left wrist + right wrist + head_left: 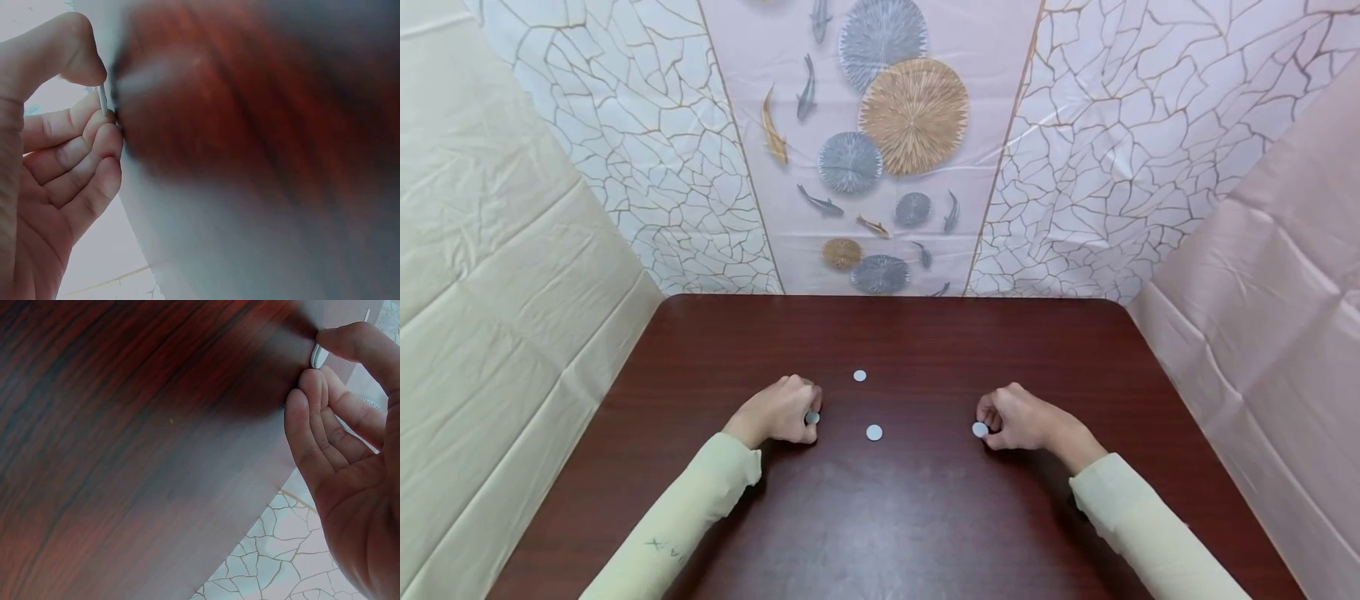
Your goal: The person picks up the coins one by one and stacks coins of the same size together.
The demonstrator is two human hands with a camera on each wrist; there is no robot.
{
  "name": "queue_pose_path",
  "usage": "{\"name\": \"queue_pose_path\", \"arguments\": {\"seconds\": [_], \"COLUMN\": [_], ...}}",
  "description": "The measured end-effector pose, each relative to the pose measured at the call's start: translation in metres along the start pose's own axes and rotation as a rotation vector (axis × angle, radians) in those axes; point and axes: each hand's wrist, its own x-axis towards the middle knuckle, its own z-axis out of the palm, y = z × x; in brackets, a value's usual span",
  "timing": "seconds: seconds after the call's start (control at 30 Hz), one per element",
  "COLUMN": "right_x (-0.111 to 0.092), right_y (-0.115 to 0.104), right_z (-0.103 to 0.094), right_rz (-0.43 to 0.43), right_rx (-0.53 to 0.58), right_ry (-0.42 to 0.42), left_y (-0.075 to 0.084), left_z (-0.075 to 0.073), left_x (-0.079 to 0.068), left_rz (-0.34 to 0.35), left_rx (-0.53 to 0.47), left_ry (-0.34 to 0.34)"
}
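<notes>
My left hand (782, 408) pinches a small round white disc (812, 417) between thumb and fingers, low over the dark table. In the left wrist view that disc (102, 99) shows edge-on as a thin pale strip between thumb tip and fingertips. On the right, my right hand (1018, 418) holds another white disc (980, 429) by its edges, close to the tabletop. The right wrist view shows this disc (317, 356) between the thumb and the fingers. Between the hands lie two more white discs, one farther back (860, 376) and one nearer (874, 432).
The dark reddish-brown wooden table (880, 525) has rounded far corners. Behind it hangs a patterned cloth (880, 167) with round and fish shapes. Plain pale cloths hang at the left (512, 250) and right (1262, 275) sides.
</notes>
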Motion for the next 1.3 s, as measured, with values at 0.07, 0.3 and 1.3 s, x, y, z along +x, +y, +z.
{"name": "queue_pose_path", "arguments": {"seconds": [0.07,0.3,1.3], "right_x": [0.0,0.001,0.007], "right_y": [0.0,0.002,-0.007], "right_z": [0.001,0.002,-0.02], "right_rz": [-0.012,-0.047,-0.062], "right_rx": [0.002,0.0,-0.019], "right_ry": [-0.001,0.021,-0.057], "left_y": [0.0,0.0,-0.003], "left_z": [-0.001,-0.001,-0.005], "left_x": [-0.004,-0.02,-0.051], "left_rz": [-0.007,-0.025,-0.028], "left_rx": [0.01,0.014,-0.055], "left_ry": [-0.001,-0.002,0.009]}}
